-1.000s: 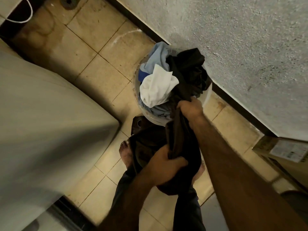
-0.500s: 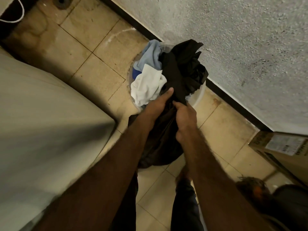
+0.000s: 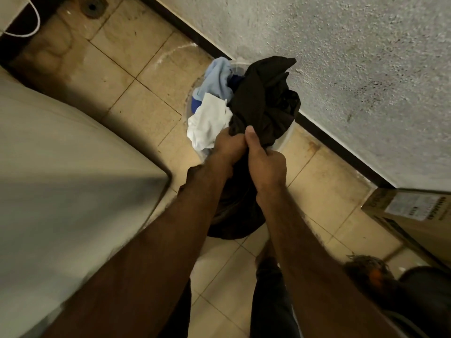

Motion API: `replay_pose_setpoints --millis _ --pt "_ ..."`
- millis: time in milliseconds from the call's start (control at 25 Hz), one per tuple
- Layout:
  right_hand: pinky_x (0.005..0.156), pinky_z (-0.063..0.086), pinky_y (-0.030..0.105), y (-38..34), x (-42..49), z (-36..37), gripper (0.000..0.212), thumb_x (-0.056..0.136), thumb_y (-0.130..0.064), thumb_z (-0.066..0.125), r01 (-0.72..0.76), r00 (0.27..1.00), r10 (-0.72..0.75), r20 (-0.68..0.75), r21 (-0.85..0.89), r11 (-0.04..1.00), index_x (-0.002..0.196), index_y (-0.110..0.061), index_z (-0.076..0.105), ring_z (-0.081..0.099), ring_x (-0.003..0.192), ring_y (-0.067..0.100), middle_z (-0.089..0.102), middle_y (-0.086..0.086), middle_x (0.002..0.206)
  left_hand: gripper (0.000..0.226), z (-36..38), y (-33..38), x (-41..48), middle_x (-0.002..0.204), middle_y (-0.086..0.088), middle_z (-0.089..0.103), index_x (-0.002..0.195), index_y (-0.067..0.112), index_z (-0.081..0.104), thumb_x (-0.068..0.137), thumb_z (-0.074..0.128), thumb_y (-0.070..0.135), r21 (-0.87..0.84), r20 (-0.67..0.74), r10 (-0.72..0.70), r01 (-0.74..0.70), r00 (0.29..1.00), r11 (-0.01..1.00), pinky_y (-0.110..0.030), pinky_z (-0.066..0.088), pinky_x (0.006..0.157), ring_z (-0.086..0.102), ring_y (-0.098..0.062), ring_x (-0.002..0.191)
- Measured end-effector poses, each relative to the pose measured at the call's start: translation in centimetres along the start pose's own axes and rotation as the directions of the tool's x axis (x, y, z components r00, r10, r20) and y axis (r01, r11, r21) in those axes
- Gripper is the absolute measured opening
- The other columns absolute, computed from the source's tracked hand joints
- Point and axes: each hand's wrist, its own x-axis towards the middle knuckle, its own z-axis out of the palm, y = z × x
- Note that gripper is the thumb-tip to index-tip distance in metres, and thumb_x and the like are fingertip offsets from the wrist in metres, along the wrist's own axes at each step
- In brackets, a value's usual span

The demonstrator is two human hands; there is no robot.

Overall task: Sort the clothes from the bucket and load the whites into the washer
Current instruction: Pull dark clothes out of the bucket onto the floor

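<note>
A pale bucket (image 3: 286, 140) stands on the tiled floor against the rough wall, heaped with clothes. A dark brown-black garment (image 3: 264, 101) lies over its right side and hangs down the front towards my feet. My left hand (image 3: 228, 148) and my right hand (image 3: 264, 159) both grip this dark garment side by side at the bucket's near rim. A white cloth (image 3: 208, 120) lies on the left of the heap, touching my left hand. Behind it sits a light blue garment (image 3: 217, 79). The washer (image 3: 61, 179) is the large pale body on the left.
A cardboard box (image 3: 415, 215) stands at the right by the wall. A floor drain (image 3: 92, 6) and a white cable (image 3: 29, 32) are at the top left. A dark object (image 3: 366, 272) lies at the lower right. My legs stand below the bucket.
My left hand has gone up from the hanging lower part of the dark garment to the bucket's rim beside my right hand, and now grips the fabric there.
</note>
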Motion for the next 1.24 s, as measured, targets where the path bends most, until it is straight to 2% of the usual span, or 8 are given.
replay_pose_setpoints --millis 120,320,480,600,760,1000,1120,1240 --pt "0.081 0.057 0.034 0.9 0.5 0.3 0.062 0.076 -0.069 0.069 0.102 0.981 -0.112 -0.156 -0.07 0.992 0.113 -0.021 0.062 0.067 0.094 0.014 0.068 -0.008 0.101 0.044 -1.2 -1.3 -2.2 0.115 -0.01 0.071 0.132 0.014 0.06 0.088 0.069 0.014 0.024 0.043 0.106 -0.107 0.993 0.994 -0.043 0.061 0.089 0.071 -0.03 0.1" --pt "0.097 0.055 0.035 0.7 3.1 1.8 0.097 0.059 -0.056 0.09 0.074 0.997 -0.072 -0.022 0.142 0.987 0.141 -0.019 0.052 0.065 0.118 0.022 0.066 0.0 0.132 0.05 -4.6 -5.5 -7.0 0.109 0.007 0.071 0.131 0.018 0.06 0.086 0.062 -0.002 0.157 0.243 0.246 -0.289 0.938 0.944 -0.019 0.058 0.082 0.07 -0.015 0.103" --pt "0.096 0.057 0.046 1.3 4.4 3.2 0.095 0.055 -0.028 0.095 0.004 1.0 -0.004 -0.006 -0.025 1.0 0.136 -0.013 0.048 0.064 0.114 0.032 0.064 0.007 0.129 0.044 -7.2 -7.9 -9.9 0.11 0.002 0.071 0.125 0.019 0.061 0.085 0.064 0.0 0.248 0.325 0.268 -0.355 0.907 0.901 -0.041 0.058 0.095 0.069 -0.014 0.103" --pt "0.091 0.057 0.045 3.3 3.4 3.1 0.055 0.069 -0.017 0.074 0.025 0.999 -0.032 -0.041 -0.155 0.988 0.123 -0.019 0.06 0.065 0.105 0.035 0.069 0.008 0.115 0.038 -8.5 -9.5 -11.8 0.113 0.005 0.073 0.121 0.029 0.063 0.084 0.074 0.03 0.163 0.331 0.093 -0.154 0.939 0.975 -0.045 0.055 0.099 0.07 -0.014 0.106" --pt "0.07 0.05 0.032 5.8 -1.0 1.9 0.019 0.077 -0.011 0.063 0.047 0.992 -0.052 -0.114 -0.039 0.998 0.092 -0.016 0.073 0.066 0.085 0.029 0.072 0.002 0.086 0.077 -9.1 -9.6 -11.3 0.118 -0.009 0.074 0.117 0.018 0.074 0.081 0.051 0.081 -0.185 0.366 -0.185 0.266 0.912 0.946 -0.041 0.056 0.096 0.071 -0.027 0.111" --pt "0.052 0.058 0.025 7.2 -7.3 0.0 0.029 0.081 -0.001 0.065 -0.086 0.995 0.07 0.075 0.244 0.966 0.069 -0.027 0.068 0.072 0.063 0.013 0.074 -0.009 0.064 0.07 -6.1 -6.5 -7.4 0.119 -0.007 0.074 0.128 0.018 0.066 0.072 0.082 0.058 -0.166 0.293 -0.221 0.278 0.93 0.946 -0.043 0.056 0.1 0.072 -0.028 0.107" --pt "0.051 0.056 0.026 7.9 -8.0 -1.5 0.022 0.081 -0.001 0.065 -0.161 0.984 0.128 0.124 0.313 0.936 0.087 -0.022 0.069 0.073 0.072 0.02 0.075 -0.001 0.076 0.084 -4.7 -5.7 -6.0 0.123 -0.01 0.072 0.135 0.013 0.059 0.063 0.094 0.037 -0.178 0.213 -0.18 0.219 0.96 0.959 -0.048 0.058 0.095 0.072 -0.032 0.107" --pt "0.068 0.062 0.035 8.3 -7.5 -1.9 0.023 0.088 -0.017 0.067 -0.197 0.97 0.135 0.204 0.324 0.925 0.109 -0.011 0.073 0.074 0.093 0.031 0.077 0.012 0.101 0.061 -3.7 -6.1 -5.1 0.116 -0.01 0.072 0.129 0.014 0.06 0.074 0.085 0.012 -0.126 0.058 -0.091 0.098 0.994 0.987 -0.041 0.061 0.085 0.072 -0.029 0.1"
